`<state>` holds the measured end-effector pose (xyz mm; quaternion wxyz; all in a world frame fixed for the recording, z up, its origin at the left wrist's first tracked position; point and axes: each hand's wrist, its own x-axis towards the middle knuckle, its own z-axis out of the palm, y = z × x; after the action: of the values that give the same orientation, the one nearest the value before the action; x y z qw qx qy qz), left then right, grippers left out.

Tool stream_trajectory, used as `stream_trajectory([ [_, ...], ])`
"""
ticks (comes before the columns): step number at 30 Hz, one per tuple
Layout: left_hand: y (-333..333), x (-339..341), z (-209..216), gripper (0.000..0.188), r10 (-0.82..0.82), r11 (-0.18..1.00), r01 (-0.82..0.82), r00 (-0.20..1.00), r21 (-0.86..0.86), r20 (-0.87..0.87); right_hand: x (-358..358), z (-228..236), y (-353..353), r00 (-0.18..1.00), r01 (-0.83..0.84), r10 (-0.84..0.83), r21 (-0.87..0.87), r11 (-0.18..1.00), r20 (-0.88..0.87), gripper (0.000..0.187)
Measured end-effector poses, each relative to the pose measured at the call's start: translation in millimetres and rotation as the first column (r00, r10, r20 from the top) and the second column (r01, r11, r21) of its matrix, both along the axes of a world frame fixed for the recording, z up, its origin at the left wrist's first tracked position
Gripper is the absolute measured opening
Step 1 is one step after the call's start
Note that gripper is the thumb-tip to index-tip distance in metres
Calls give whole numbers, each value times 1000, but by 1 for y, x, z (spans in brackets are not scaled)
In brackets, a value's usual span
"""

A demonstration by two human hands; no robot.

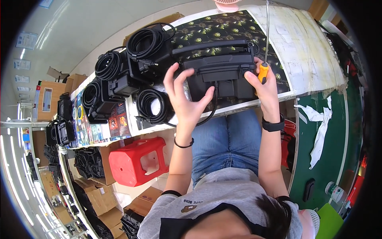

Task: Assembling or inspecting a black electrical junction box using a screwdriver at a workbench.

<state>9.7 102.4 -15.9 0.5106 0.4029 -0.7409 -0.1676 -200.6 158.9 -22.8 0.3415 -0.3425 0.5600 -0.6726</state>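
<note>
A black plastic case point(223, 63) lies on the dark patterned mat point(217, 28) in front of me, with a long bar or lid edge along its far side. From its near side a black cable runs left to a coiled cable point(150, 106) on the table. My left hand point(185, 106) is at the case's left end, fingers spread and curved, with nothing in it. My right hand point(267, 89) grips a screwdriver point(263, 72) by its yellow handle, the long metal shaft pointing away from me. That hand's thumb is close to the case's right end; contact I cannot tell.
Several black boxes with coiled cables point(108, 65) stand on the table to the left. A red stool point(131, 164) and cardboard boxes point(101, 200) are below it. On the right, torn white paper point(320, 119) lies on a green surface point(318, 177). A pink fan point(227, 5) is at the far edge.
</note>
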Motion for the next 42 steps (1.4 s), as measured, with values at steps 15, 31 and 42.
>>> stream_trajectory([
  [15, -90, -47, 49, 27, -420, 792, 583, 737, -183, 529, -17, -11, -33, 983, 41, -27, 77, 996, -182, 67],
  [31, -113, -54, 18, 32, -189, 891, 398, 765, -221, 616, -21, -5, -52, 992, -62, 68, 52, 997, -110, 65],
  [42, -110, -55, 10, 24, 3, 971, 120, 859, -207, 511, -29, -9, -26, 893, 49, 44, 193, 980, -447, 56],
])
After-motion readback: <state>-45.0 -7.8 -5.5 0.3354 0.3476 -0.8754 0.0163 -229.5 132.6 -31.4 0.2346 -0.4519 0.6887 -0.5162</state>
